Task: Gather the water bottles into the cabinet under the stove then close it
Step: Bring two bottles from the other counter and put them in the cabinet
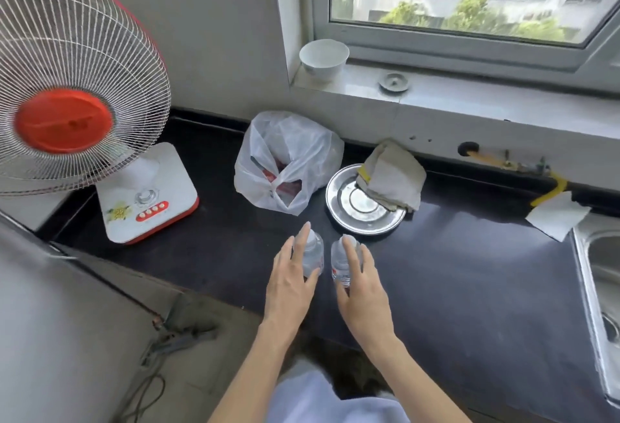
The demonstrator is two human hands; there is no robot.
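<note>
Two small clear plastic water bottles are being shown standing upright on a dark glossy bench, just beside each other, near its front edge. The left bottle is being touched by the left hand, whose fingers are lying nearly straight along the bottle's left side while the thumb is being pressed against its lower front. The right bottle is being touched by the right hand: the fingers are being stretched over its right side and cap, and the thumb is being rested low on its front. Both hands are being held fairly wide, and neither is being closed into a firm grip.

Behind the bottles, a knotted translucent white plastic bag is being shown, and just to its right a round steel plate is being partly covered by a folded grey cloth. At far left, a white and red table fan is standing on the bench. On the window sill behind, a white ceramic bowl and a small round metal lid are resting. At right, a white paper towel is lying beside the corner of a steel sink.
</note>
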